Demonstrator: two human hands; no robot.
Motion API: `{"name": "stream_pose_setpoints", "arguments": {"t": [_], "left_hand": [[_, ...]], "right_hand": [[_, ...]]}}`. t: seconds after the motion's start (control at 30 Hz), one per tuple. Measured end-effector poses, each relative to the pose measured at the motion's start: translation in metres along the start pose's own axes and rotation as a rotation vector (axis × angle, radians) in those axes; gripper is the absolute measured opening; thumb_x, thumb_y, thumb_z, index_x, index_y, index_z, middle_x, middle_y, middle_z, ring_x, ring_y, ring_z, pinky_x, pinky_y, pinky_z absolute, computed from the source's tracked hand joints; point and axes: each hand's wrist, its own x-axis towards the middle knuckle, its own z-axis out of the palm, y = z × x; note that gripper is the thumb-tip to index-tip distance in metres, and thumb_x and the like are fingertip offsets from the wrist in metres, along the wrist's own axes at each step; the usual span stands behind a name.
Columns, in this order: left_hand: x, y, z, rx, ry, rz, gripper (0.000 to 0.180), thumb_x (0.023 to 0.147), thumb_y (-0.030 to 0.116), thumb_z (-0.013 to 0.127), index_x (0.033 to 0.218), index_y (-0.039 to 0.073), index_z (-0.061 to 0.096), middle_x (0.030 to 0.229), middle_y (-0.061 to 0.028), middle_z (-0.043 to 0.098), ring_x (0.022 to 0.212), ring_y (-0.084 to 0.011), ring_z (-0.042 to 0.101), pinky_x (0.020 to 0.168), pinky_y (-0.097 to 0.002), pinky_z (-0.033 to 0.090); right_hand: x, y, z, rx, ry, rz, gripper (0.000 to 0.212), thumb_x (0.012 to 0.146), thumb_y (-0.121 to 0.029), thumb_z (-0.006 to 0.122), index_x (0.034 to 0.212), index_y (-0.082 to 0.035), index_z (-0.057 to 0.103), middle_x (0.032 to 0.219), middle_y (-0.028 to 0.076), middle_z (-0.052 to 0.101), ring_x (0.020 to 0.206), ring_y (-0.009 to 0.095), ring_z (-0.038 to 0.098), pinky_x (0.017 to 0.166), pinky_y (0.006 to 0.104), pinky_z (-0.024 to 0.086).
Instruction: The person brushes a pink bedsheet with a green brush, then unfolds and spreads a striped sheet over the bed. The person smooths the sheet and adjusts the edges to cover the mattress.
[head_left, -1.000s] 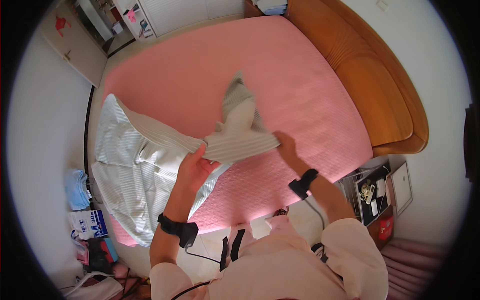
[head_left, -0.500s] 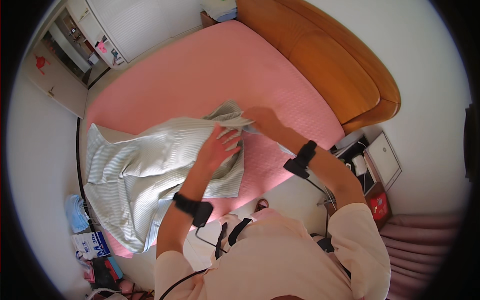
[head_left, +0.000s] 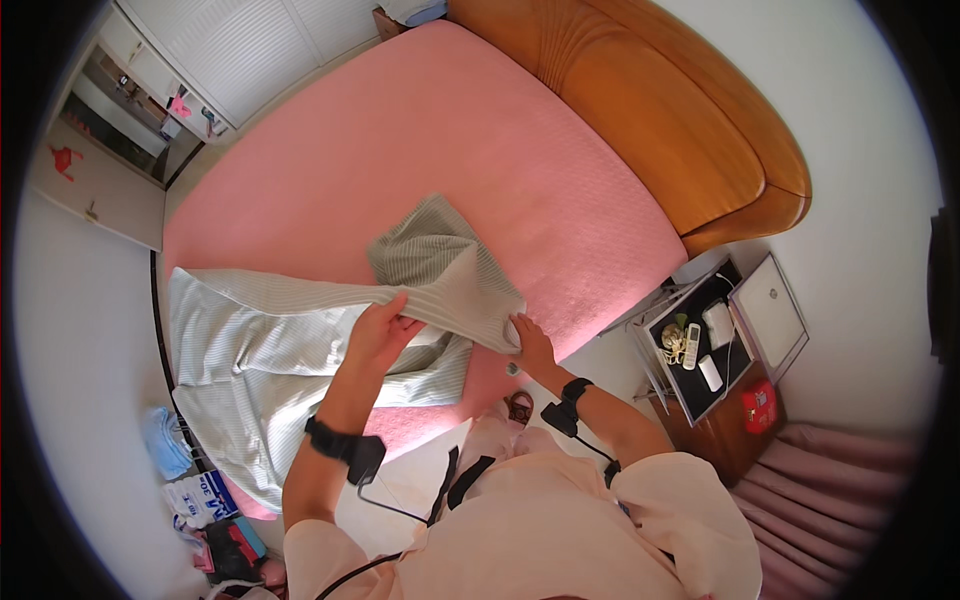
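Pinching the striped cloth (head_left: pixel 458 298), left hand (head_left: pixel 378 333) and right hand (head_left: pixel 536 346) each have a closed grip.

Pack (head_left: pixel 197 499): large blue characters and numerals on white, plus white lettering on its blue part.
Red box (head_left: pixel 760 407): pale marking, too small to read.
White panel (head_left: pixel 770 312): one small round mark, likewise unreadable.

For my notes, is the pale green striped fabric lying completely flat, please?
No, the fabric has folds and raised creases over the pink quilted bedspread.
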Motion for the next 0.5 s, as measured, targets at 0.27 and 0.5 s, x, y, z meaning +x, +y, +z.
{"name": "stream_pose_setpoints", "arguments": {"t": [0.27, 0.5], "left_hand": [[-0.023, 0.064, -0.038, 0.237, 0.035, 0.057, 0.027, 0.086, 0.022, 0.051, 0.1, -0.002, 0.054, 0.103, -0.0123, 0.058, 0.098, -0.022, 0.055, 0.091, -0.0381, 0.038], [0.014, 0.102, 0.023, 0.24, 0.024, 0.164, 0.013, 0.083, 0.022, 0.058, 0.083, 0.009, 0.058, 0.081, -0.0001, 0.059, 0.077, -0.012, 0.055, 0.081, -0.0338, 0.041]], "right_hand": [[0.078, 0.076, -0.055, 0.044, 0.08, 0.228, 0.033, 0.07, -0.005, 0.057, 0.103, -0.003, 0.058, 0.091, 0.016, 0.061, 0.087, 0.025, 0.059, 0.078, 0.0327, 0.045], [0.164, 0.018, -0.342, -0.16, 0.32, -0.026, 0.039, 0.067, 0.003, 0.049, 0.104, -0.006, 0.057, 0.091, 0.017, 0.059, 0.084, 0.025, 0.058, 0.072, 0.0317, 0.045]]}}
